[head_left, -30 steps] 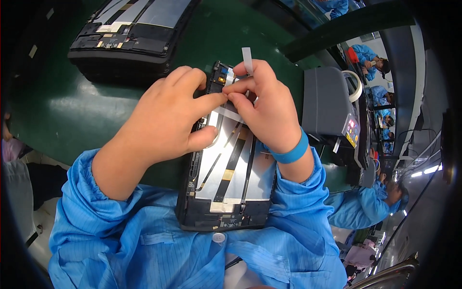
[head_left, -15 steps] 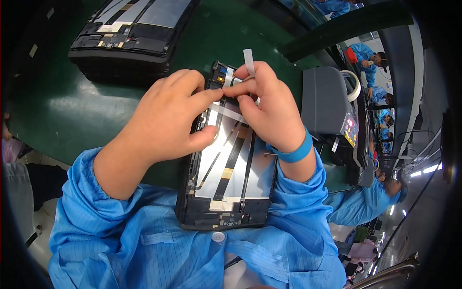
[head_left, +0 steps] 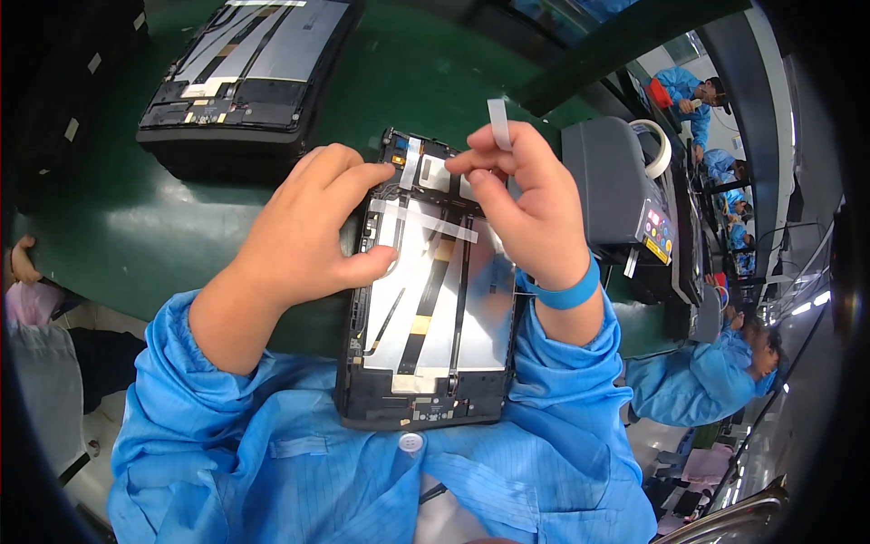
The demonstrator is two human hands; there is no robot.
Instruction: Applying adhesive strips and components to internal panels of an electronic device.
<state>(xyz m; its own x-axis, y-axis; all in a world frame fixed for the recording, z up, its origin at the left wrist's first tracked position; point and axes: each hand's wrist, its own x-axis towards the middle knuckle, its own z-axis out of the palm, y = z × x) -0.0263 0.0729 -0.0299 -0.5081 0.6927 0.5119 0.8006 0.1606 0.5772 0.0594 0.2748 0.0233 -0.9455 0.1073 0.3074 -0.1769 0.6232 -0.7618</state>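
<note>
An opened tablet (head_left: 390, 326) lies in front of me with its inside showing: a silvery panel, dark flex cables and a black frame. One strip of whitish tape (head_left: 426, 220) runs slantwise across its upper part; a shorter strip (head_left: 410, 163) sits near the top left corner. My left hand (head_left: 294, 227) rests at the tablet's left edge, thumb and fingers apart. Above the upper right part, my right hand (head_left: 535, 204) has its fingers curled, with a loose tape strip (head_left: 499, 124) sticking up from them. Whether it is pinched or just stuck there is hard to see.
A stack of similar opened tablets (head_left: 227, 109) stands at the far left of the green table (head_left: 91, 236). To the right is a grey tape dispenser (head_left: 603, 181) with a roll of tape (head_left: 654, 150) on it. Several people in blue work farther right.
Both hands have drawn apart from the tablet's upper end, the left one leftward and the right one rightward. The slanted and short tape strips now show more fully.
</note>
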